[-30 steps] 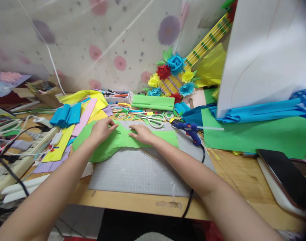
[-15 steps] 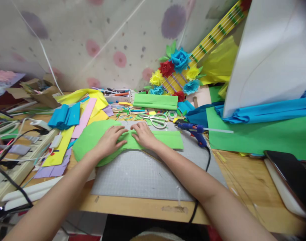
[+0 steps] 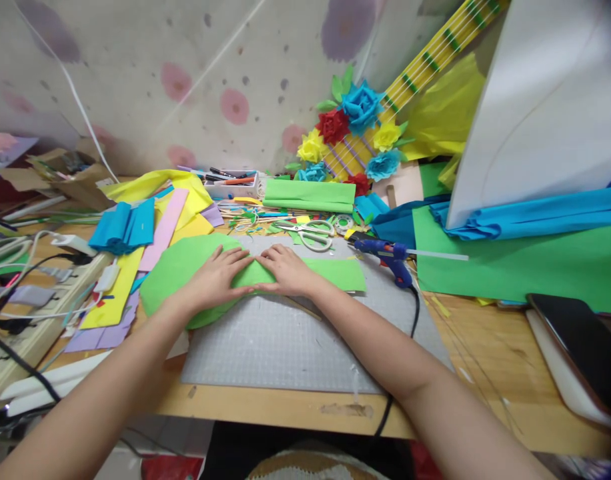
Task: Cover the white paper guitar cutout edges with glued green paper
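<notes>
Green paper (image 3: 181,263) | beneath left fingers (image 3: 232,259) and right fingers (image 3: 274,257), extending either side | both loosely spread

No words, brands or numbers can be read. The mat (image 3: 265,347), nearer than the fingers (image 3: 235,255), shows a faint grid without legible figures; beyond them, any print on the pen box (image 3: 230,191) seems too blurred to make out.

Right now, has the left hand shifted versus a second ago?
Yes: judged against the scissors, the left hand has moved right, over the green paper.
</notes>
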Demonstrator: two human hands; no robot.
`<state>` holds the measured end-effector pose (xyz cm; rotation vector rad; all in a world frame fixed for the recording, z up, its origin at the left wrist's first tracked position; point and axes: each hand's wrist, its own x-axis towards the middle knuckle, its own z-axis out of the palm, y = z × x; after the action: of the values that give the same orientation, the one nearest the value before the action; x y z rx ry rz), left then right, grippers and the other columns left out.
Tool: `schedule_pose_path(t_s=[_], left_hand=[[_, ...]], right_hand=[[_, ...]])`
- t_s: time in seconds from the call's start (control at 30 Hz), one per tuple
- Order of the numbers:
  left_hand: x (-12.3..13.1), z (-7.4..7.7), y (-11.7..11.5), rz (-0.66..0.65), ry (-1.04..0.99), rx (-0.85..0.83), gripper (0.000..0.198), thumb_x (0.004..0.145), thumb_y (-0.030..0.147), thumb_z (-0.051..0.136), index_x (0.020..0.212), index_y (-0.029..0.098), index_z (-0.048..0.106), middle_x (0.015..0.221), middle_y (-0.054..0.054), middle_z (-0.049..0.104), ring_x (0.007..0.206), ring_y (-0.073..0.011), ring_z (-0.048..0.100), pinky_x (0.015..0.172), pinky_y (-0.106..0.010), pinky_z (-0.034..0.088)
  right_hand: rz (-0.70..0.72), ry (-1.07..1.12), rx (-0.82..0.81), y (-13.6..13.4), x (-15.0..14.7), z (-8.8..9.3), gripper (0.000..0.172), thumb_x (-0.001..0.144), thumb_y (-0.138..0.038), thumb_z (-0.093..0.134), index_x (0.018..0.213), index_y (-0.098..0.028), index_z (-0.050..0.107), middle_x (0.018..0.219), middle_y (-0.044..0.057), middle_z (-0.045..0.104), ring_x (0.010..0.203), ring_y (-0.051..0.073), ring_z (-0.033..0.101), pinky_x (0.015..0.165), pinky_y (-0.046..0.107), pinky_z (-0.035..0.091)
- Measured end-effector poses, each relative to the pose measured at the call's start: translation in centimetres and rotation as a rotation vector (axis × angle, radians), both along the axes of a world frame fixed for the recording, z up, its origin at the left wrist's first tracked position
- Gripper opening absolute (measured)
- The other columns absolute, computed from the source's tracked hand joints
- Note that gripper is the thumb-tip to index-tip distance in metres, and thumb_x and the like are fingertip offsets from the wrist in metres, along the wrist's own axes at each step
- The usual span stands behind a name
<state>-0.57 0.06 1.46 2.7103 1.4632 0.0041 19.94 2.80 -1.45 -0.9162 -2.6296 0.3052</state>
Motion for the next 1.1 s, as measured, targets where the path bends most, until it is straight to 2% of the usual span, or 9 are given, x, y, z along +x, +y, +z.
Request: schedule_pose_path(t_s=[0.23, 0.57, 0.7, 0.8, 0.9, 0.97, 1.1], left_hand=[[0.0, 0.1, 0.4, 0.017, 0.012, -0.043, 0.072, 0.074, 0.055, 0.056, 0.135, 0.018, 0.042, 0.14, -0.013, 0.043, 0.131, -0.0273, 0.036, 0.112, -0.048, 0.015], [0.5, -0.2, 0.6, 0.016, 0.008, 0.0, 0.072, 0.071, 0.052, 0.059, 0.132, 0.016, 0.044, 0.135, -0.015, 0.047, 0.126, -0.0294, 0.04, 0.11, -0.047, 0.019], [0.4, 0.3, 0.3, -0.004, -0.045, 0.001, 0.074, 0.072, 0.054, 0.059, 0.133, 0.015, 0.042, 0.138, -0.016, 0.042, 0.129, -0.0298, 0.036, 0.111, -0.049, 0.018], [-0.4, 1.5, 0.2, 0.032, -0.204, 0.017, 0.066, 0.078, 0.056, 0.052, 0.132, 0.019, 0.043, 0.142, -0.012, 0.038, 0.132, -0.026, 0.033, 0.11, -0.045, 0.024], [-1.7, 3.4, 0.5, 0.153, -0.382, 0.159, 0.052, 0.083, 0.049, 0.049, 0.125, 0.019, 0.048, 0.135, -0.008, 0.047, 0.126, -0.021, 0.041, 0.107, -0.039, 0.033], [-2.5, 5.0, 0.5, 0.219, -0.461, 0.326, 0.043, 0.083, 0.039, 0.052, 0.117, 0.014, 0.054, 0.125, -0.009, 0.055, 0.12, -0.0192, 0.048, 0.105, -0.037, 0.036], [-2.9, 9.2, -0.6, 0.349, -0.585, 0.788, 0.025, 0.083, 0.027, 0.053, 0.102, 0.013, 0.062, 0.109, -0.007, 0.063, 0.106, -0.0166, 0.056, 0.098, -0.037, 0.044]], right_hand=[[0.011, -0.012, 0.006, 0.0, -0.1, -0.2, 0.079, 0.07, -0.062, 0.062, 0.127, -0.009, 0.048, 0.117, 0.016, 0.052, 0.112, 0.03, 0.039, 0.096, 0.045, 0.034], [-0.021, 0.01, -0.011, 0.1, -0.5, -0.6, 0.071, 0.071, -0.056, 0.064, 0.123, -0.009, 0.051, 0.116, 0.016, 0.051, 0.111, 0.027, 0.039, 0.098, 0.043, 0.032], [-0.042, -0.002, -0.033, 0.1, -0.8, -0.7, 0.071, 0.071, -0.056, 0.065, 0.12, -0.006, 0.053, 0.115, 0.016, 0.051, 0.11, 0.027, 0.039, 0.097, 0.042, 0.033], [-0.066, -0.028, -0.068, 0.3, -0.9, -0.2, 0.07, 0.068, -0.055, 0.067, 0.119, -0.008, 0.055, 0.113, 0.015, 0.053, 0.109, 0.028, 0.041, 0.096, 0.041, 0.034], [-0.087, -0.073, -0.139, 1.0, -0.7, 1.4, 0.071, 0.065, -0.053, 0.071, 0.12, -0.01, 0.056, 0.113, 0.016, 0.055, 0.11, 0.029, 0.044, 0.094, 0.041, 0.036], [-0.089, -0.083, -0.221, 2.0, -0.3, 3.2, 0.069, 0.065, -0.053, 0.071, 0.118, -0.011, 0.058, 0.114, 0.016, 0.058, 0.109, 0.03, 0.048, 0.092, 0.041, 0.037], [-0.027, -0.046, -0.513, 4.5, 0.8, 6.9, 0.051, 0.067, -0.049, 0.069, 0.108, -0.02, 0.065, 0.109, 0.004, 0.065, 0.101, 0.024, 0.057, 0.088, 0.032, 0.041]])
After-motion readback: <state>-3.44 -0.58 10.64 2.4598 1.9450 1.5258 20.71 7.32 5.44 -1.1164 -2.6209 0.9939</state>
